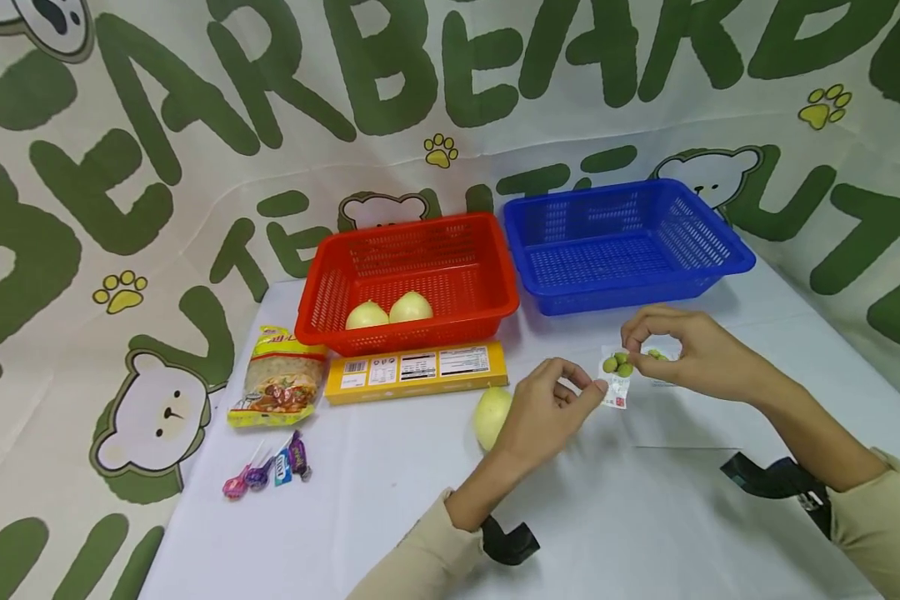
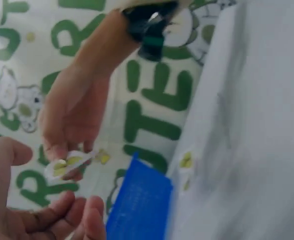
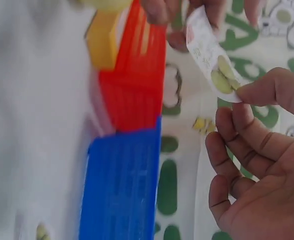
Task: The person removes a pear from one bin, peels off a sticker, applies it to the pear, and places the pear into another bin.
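A small white packet printed with green fruit (image 1: pixel 616 379) is pinched between the thumb and finger of my right hand (image 1: pixel 678 346), as the right wrist view shows. The left hand (image 1: pixel 551 408) is close to the packet's lower end, its fingers loosely bent. In the left wrist view a gap shows between the left fingers (image 2: pixel 62 215) and the packet (image 2: pixel 67 167). Another such packet (image 2: pixel 186 160) lies on the white table, partly hidden behind the right hand in the head view. Beside the left wrist sits a round pale yellow fruit (image 1: pixel 491 417), partly covered.
A red basket (image 1: pixel 450 329) holds two pale round fruits (image 1: pixel 411 307). To its right stands a blue basket (image 1: pixel 615 296). A yellow box (image 1: pixel 420 372) lies before the red one. Further left are a yellow food bag (image 1: pixel 281 379) and several wrapped sweets (image 1: pixel 258 475).
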Demonstrator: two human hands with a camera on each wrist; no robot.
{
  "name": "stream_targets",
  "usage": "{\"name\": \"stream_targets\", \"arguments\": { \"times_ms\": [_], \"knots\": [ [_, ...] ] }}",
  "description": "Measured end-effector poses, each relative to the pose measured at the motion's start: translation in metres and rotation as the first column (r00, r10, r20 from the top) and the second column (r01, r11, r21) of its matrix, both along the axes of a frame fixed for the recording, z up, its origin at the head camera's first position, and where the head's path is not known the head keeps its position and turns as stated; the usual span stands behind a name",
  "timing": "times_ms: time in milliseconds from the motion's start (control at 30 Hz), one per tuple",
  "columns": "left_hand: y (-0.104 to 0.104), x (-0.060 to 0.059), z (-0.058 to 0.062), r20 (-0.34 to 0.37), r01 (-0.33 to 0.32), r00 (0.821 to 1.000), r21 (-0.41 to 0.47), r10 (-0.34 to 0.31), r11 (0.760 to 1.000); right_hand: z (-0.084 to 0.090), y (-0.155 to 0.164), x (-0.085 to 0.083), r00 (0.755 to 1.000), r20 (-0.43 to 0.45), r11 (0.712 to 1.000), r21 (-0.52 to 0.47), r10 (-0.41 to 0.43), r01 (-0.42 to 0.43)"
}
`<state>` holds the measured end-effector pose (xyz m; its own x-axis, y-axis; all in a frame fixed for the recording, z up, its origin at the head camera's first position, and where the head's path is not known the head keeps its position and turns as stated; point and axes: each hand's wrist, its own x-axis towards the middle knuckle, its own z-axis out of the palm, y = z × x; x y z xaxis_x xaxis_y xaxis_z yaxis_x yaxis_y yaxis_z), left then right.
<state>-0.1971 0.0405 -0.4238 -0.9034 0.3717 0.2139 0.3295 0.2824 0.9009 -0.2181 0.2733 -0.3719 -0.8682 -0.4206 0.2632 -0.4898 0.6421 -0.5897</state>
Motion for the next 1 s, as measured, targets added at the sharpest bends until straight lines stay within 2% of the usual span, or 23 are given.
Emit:
{"name": "stream_targets", "arguments": {
  "times_ms": [100, 200, 367, 467, 600, 733, 1000],
  "knots": [
    [-0.013, -0.004, 0.006, -0.055, 0.009, 0.998, 0.05, -0.006, 0.999, 0.003, -0.014, 0.004, 1.0, -0.011, 1.0, -0.019, 0.012, -0.012],
    [-0.025, -0.003, 0.005, -0.072, -0.001, 0.997, 0.094, 0.008, 0.996, 0.002, -0.027, 0.007, 1.0, -0.019, 0.998, -0.062, -0.006, 0.005],
    [-0.046, -0.004, 0.001, 0.027, -0.064, 0.998, 0.209, 0.06, 0.976, -0.009, -0.047, 0.01, 0.999, 0.046, 0.991, -0.127, -0.024, 0.03],
    [-0.057, -0.006, -0.001, 0.058, -0.091, 0.995, 0.236, 0.079, 0.968, -0.016, -0.061, 0.01, 0.994, 0.108, 0.984, -0.175, -0.013, 0.032],
    [-0.074, -0.008, 0.0, 0.036, -0.103, 0.995, 0.176, 0.098, 0.979, -0.02, -0.079, 0.009, 0.986, 0.163, 0.974, -0.213, -0.044, 0.079],
    [-0.091, -0.01, 0.0, 0.032, -0.091, 0.996, 0.096, 0.089, 0.991, -0.024, -0.095, 0.008, 0.976, 0.213, 0.969, -0.229, -0.048, 0.097],
    [-0.115, -0.013, -0.008, 0.101, -0.064, 0.993, -0.043, 0.068, 0.997, -0.043, -0.118, 0.005, 0.968, 0.248, 0.974, -0.209, -0.033, 0.087]
  ]
}}
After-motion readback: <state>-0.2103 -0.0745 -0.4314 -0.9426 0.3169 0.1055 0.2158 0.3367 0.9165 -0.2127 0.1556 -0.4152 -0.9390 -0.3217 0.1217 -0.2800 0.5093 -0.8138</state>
